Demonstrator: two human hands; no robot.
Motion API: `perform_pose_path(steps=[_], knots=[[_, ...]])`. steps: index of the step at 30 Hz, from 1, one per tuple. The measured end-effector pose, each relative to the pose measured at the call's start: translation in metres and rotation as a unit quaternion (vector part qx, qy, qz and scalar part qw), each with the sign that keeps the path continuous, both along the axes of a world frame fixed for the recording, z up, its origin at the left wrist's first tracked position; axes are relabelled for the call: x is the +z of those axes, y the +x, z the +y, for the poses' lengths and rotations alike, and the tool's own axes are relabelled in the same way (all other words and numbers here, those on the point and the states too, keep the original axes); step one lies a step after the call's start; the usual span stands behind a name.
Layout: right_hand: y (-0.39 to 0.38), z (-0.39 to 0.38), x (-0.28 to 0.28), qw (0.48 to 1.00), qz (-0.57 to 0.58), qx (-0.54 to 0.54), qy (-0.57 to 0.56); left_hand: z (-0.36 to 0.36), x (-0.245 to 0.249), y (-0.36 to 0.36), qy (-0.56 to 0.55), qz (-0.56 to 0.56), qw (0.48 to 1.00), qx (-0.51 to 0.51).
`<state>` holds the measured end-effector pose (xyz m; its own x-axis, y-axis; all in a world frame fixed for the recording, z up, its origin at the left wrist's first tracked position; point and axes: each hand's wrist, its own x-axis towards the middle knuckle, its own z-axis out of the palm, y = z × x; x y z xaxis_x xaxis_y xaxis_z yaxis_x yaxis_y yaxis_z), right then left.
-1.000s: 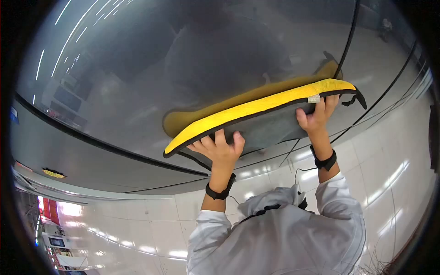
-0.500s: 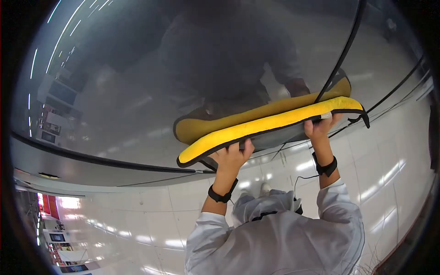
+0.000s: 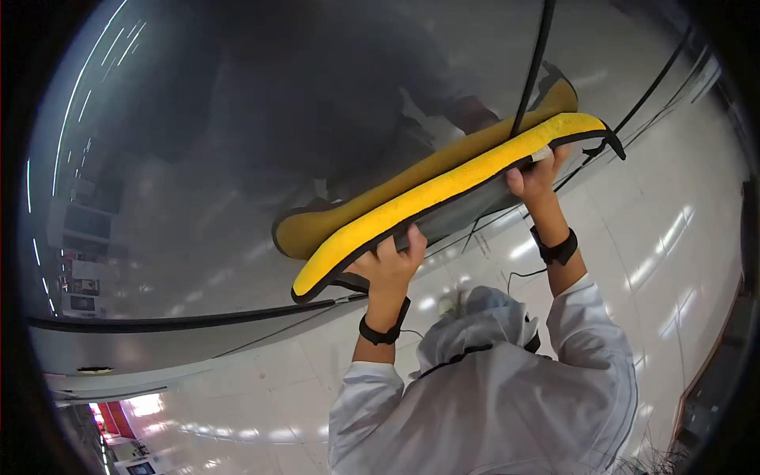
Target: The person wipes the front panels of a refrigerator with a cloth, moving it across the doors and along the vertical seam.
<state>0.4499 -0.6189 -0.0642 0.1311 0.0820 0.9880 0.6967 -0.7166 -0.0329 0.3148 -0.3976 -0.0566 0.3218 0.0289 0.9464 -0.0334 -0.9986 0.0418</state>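
Note:
A microfiber cloth [image 3: 443, 186], yellow on one face and grey on the other with black edging, stretches between my two hands along a dark, glossy, glass-like car surface [image 3: 237, 119]. My left hand [image 3: 388, 269] grips its lower edge near the left end, the thumb on the grey side. Farther right and higher, my right hand [image 3: 542, 178] holds the same edge close to a small white label [image 3: 541, 153]. Fingers of both hands are partly hidden behind the cloth. The yellow face is mirrored in the dark surface just above it.
Black trim [image 3: 190, 323] runs along the lower edge of the dark surface. A thin black strip [image 3: 532, 71] meets the cloth from above, and another dark line [image 3: 653, 83] lies to the right. Shiny pale floor tiles [image 3: 293, 404] spread below.
The view has turned a little. In it, the cloth and both hands sit higher and slightly left, with the cloth's right end tilted up more. Both hands keep their hold.

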Motion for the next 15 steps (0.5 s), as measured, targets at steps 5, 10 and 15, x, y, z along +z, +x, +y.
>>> perform_pose_path(steps=[5, 10, 15], knots=[[0.006, -0.006, -0.004, 1.0, -0.013, -0.001, -0.02, -0.001, 0.001, 0.002, 0.002, -0.01, 1.0, 0.002], [0.005, -0.005, 0.001, 1.0, -0.009, 0.0, -0.015, -0.004, -0.007, 0.006, 0.013, -0.001, 1.0, 0.017], [0.011, -0.012, -0.005, 0.999, -0.022, 0.015, -0.032, -0.008, -0.015, 0.008, 0.027, 0.038, 0.998, 0.033]])
